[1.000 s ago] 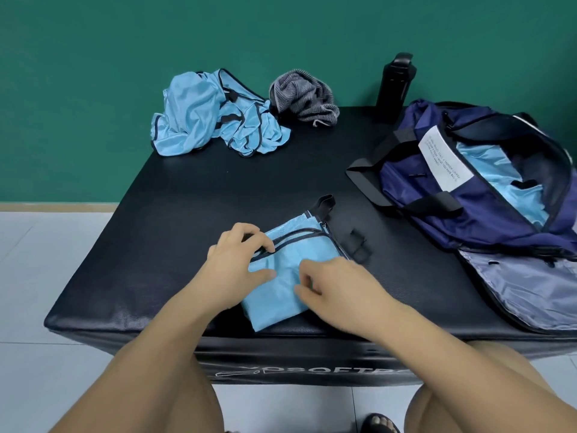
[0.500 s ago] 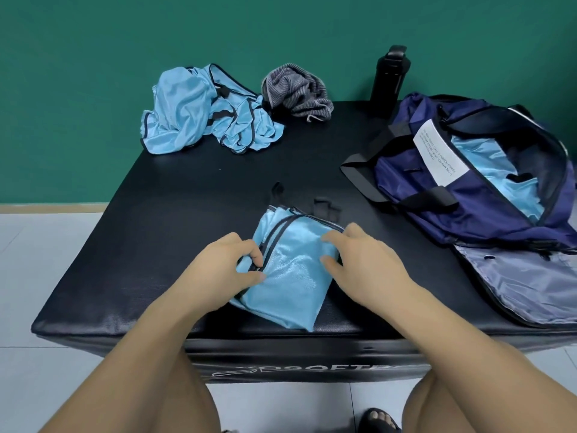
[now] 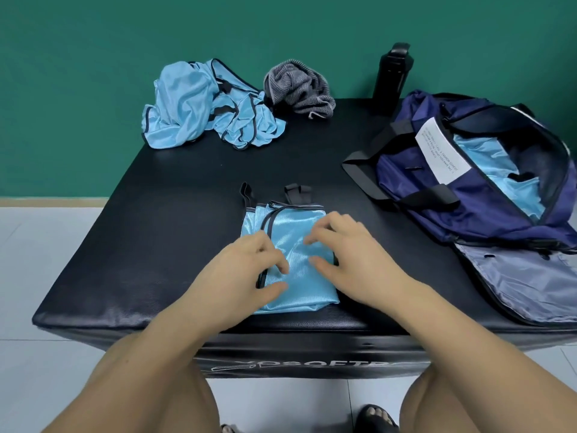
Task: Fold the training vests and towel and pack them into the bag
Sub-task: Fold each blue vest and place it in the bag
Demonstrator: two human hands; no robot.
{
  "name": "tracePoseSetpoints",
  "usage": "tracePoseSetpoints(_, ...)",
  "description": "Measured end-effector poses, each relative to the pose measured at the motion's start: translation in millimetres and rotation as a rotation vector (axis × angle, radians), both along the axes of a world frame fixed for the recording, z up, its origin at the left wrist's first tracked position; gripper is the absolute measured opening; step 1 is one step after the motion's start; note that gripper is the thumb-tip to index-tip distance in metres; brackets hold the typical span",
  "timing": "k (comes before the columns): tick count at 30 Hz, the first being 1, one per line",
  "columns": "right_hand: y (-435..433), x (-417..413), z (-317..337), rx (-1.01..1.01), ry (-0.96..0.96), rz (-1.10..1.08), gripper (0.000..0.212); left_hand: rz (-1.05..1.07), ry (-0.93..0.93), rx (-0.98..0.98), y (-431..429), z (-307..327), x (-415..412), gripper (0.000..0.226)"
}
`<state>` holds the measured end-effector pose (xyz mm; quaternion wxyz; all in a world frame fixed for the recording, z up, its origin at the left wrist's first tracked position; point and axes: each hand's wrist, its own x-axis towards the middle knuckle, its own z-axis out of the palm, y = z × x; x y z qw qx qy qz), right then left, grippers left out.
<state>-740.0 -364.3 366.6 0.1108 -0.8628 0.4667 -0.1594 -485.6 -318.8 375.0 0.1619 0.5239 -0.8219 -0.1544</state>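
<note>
Folded blue vest (image 3: 292, 239) at 6 o'clock. Left hand (image 3: 246, 273) pinches its left edge, right hand (image 3: 352, 257) presses top, fingers loose. Imo tuck straps (image 3: 296, 193) in, flatten, then duffel bag (image 3: 406, 170) at 3 o'clock.

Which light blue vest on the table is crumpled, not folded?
The light blue mesh vest heap at the far edge, beside the grey striped towel. The near blue vest lies folded flat.

Head cam, wide-angle, facing fwd/down, close over bench (image 3: 187, 189).
</note>
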Motion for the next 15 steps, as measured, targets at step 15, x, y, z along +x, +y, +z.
tracePoseSetpoints(15, 12, -2, 4, 0.153, 0.066, 0.216, 0.017, -0.141, -0.220, 0.069, 1, -11, -5, 0.016)
